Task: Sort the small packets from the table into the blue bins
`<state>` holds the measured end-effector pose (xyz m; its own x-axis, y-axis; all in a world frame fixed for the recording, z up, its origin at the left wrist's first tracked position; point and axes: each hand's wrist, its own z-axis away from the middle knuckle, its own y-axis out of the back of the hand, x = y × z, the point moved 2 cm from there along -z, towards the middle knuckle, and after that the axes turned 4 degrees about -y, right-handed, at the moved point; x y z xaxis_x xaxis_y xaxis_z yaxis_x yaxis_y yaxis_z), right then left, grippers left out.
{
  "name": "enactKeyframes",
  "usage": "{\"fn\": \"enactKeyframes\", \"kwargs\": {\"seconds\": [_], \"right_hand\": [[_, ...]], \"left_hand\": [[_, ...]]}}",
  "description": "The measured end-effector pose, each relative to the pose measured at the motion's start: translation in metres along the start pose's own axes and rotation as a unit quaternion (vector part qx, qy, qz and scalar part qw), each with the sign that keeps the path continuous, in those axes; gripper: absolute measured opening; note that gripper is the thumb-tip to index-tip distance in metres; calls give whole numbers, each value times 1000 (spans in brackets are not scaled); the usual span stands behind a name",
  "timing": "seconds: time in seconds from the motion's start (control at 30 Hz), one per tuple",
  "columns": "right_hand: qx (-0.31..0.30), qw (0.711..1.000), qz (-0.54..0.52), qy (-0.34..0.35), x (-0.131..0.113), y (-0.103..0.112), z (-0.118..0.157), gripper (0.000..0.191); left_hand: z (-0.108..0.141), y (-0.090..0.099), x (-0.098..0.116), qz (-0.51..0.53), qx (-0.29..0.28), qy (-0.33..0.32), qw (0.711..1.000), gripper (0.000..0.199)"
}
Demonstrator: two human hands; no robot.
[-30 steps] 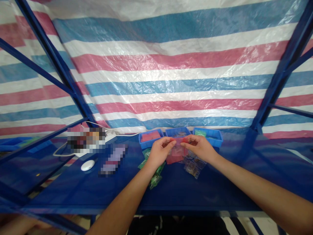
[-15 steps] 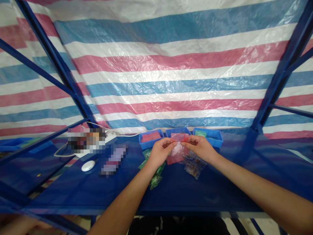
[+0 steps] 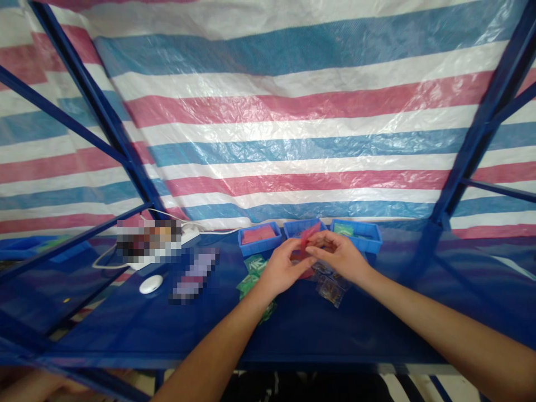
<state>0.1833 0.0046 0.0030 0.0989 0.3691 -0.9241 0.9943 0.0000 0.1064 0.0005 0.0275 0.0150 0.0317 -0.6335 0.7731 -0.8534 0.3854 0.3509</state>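
Note:
A small red translucent plastic bag [image 3: 309, 237] is held up between my two hands, above the blue table. My left hand [image 3: 285, 267] grips its left side, fingers curled and thumb reaching across the front. My right hand [image 3: 338, 254] pinches it from the right, with its fingertips close to the left thumb. The lower part of the bag is mostly hidden by the hands. Clear packets with small brownish contents [image 3: 332, 290] lie just below my right hand. Green packets [image 3: 253, 269] are spread beside my left wrist, partly covered by the forearm.
Along the back stand a left blue bin [image 3: 272, 243] with pinkish-red bags, a middle blue bin [image 3: 290, 229] and a right blue bin [image 3: 372, 243] with green contents. A white oval object [image 3: 151, 284], a blurred-out item [image 3: 195, 274] and a power strip [image 3: 189, 237] lie left.
My hands have come closer together, and the left has turned inward. The red bag, spread flat toward me before, now appears folded or turned edge-on between them.

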Motion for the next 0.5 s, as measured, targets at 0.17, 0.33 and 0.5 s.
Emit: {"fn": "enactKeyframes", "kwargs": {"seconds": [0.17,0.33,0.5], "right_hand": [[-21,999,-47,-16,-8,-9,6,34],[74,997,17,25,-3,5,0,34],[57,998,27,10,4,6,-4,49]], "left_hand": [[-3,9,-9,-49,21,8,999,28],[-6,15,-21,-18,65,35,997,30],[-8,12,-22,88,50,56,993,32]]}}
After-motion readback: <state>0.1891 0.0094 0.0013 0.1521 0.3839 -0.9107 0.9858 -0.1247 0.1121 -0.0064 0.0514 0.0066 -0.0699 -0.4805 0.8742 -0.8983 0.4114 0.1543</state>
